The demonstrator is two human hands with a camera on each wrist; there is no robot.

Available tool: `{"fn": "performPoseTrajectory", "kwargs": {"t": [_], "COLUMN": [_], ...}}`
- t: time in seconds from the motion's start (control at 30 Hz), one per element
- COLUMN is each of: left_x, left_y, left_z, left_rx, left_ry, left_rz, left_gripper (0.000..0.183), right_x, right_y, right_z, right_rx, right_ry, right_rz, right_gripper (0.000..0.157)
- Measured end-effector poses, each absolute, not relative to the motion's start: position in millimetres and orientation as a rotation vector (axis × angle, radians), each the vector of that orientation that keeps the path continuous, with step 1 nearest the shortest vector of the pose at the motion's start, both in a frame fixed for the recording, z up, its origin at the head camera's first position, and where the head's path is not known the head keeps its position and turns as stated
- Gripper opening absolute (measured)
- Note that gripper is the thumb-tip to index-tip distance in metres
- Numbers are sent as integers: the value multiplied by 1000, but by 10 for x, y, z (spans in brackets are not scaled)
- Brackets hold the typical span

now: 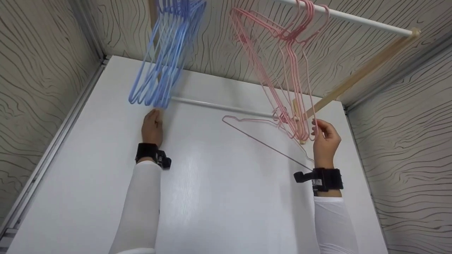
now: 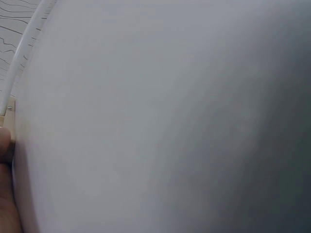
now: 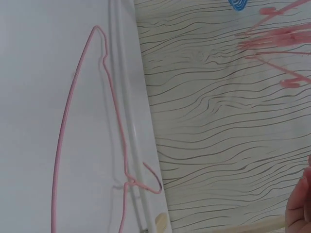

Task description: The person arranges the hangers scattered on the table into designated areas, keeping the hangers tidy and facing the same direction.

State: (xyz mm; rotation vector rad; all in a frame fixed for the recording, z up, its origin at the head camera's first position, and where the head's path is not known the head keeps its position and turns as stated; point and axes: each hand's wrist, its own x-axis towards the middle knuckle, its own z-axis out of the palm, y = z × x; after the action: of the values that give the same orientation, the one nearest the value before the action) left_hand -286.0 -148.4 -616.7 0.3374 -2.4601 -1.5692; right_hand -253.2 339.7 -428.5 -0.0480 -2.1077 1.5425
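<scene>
Several pink wire hangers (image 1: 290, 88) hang from the upper white rod. My right hand (image 1: 326, 141) pinches the lower corner of the rightmost one between thumb and fingers; only a bit of that hand shows at the right wrist view's edge. One more pink hanger (image 3: 60, 131) lies on the white table, its hook beside the lower rod. My left hand (image 1: 152, 128) rests low by the table, below the blue hangers (image 1: 159, 67), with thumb and fingers around the end of the rack's wooden foot (image 2: 9, 116). The blue hangers mostly hide that foot in the head view.
The white upper rod (image 1: 367, 22) ends at a slanted wooden post (image 1: 363, 74) on the right. A lower white rod (image 1: 219, 105) runs between the rack's feet, close over the white table (image 1: 226, 197). Wood-grain patterned panels (image 1: 413, 155) stand around the table.
</scene>
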Motion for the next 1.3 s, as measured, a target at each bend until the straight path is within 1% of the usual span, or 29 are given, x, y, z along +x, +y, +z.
{"fn": "performPoseTrajectory", "kwargs": {"t": [0.2, 0.33, 0.57, 0.8, 0.87, 1.1, 1.2, 1.3], "left_x": [-2844, -2833, -2820, -2830, -2832, -2843, -2855, -2868], "left_y": [-1482, -1482, -1474, -1465, -1464, -1477, -1484, -1483], "left_z": [-6117, -6081, -6073, -6078, -6078, -6116, -6141, -6157], "left_rx": [335, 351, 344, 351, 354, 342, 342, 347], "left_ry": [-2471, -2486, -2485, -2493, -2492, -2490, -2489, -2475], "left_rz": [-1596, -1601, -1571, -1560, -1561, -1583, -1604, -1609], "left_gripper": [44, 45, 44, 44, 44, 44, 44, 44], "right_x": [-2635, -2692, -2722, -2769, -2783, -2824, -2832, -2818], "right_y": [3608, 3726, 3820, 3939, 3969, 4035, 4063, 4085], "right_z": [-4574, -4768, -4932, -5065, -5099, -5243, -5291, -5317], "right_rx": [-174, -222, -297, -421, -430, -364, -357, -402], "right_ry": [-2229, -2336, -2600, -2709, -2728, -2765, -2793, -2844], "right_rz": [1517, 1407, 1273, 1286, 1280, 1249, 1202, 1168], "right_gripper": [21, 22, 28, 33, 32, 20, 20, 26]}}
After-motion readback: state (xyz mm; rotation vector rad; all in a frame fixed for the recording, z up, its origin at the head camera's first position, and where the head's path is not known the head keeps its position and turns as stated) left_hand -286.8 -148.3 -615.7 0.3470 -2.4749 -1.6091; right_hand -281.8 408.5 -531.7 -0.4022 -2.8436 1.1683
